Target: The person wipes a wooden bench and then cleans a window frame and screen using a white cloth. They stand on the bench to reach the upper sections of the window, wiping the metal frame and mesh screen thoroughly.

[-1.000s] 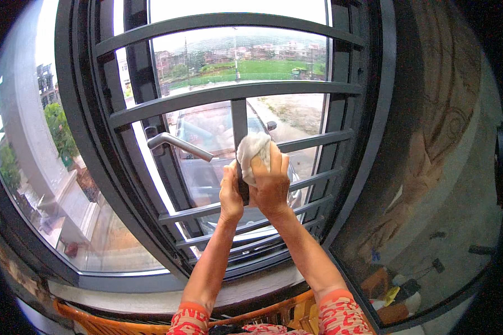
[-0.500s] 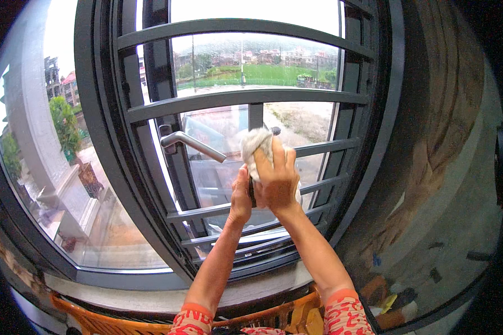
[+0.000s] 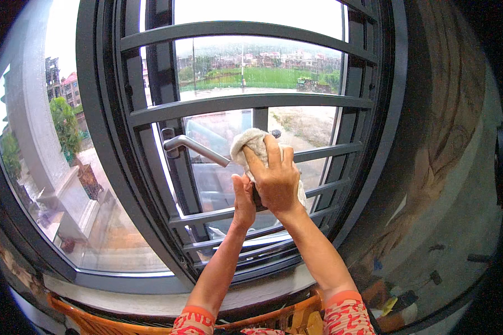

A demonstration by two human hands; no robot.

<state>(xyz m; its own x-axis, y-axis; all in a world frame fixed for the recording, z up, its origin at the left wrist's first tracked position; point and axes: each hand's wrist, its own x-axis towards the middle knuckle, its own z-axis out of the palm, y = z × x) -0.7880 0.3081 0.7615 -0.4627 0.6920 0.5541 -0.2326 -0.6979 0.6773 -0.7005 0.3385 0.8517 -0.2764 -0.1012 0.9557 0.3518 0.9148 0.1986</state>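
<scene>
My right hand (image 3: pixel 276 176) presses a crumpled white cloth (image 3: pixel 251 143) against the short upright bar of the dark grey window grille (image 3: pixel 246 103). My left hand (image 3: pixel 243 200) is just below and left of it, fingers wrapped around the same upright bar, touching the right hand. The cloth bunches above and beside my right fingers. A silver window handle (image 3: pixel 193 147) sticks out toward me just left of the cloth.
The grey window frame (image 3: pixel 98 145) stands open at the left, with glass panes beyond it. A brownish rough wall (image 3: pixel 447 156) rises at the right. An orange slatted rim (image 3: pixel 89 321) runs along the bottom. Small items lie on the floor (image 3: pixel 425 279) at lower right.
Both hands and the cloth have stayed on the upright bar, shifting slightly down and right in the picture. The view has moved closer to the window.
</scene>
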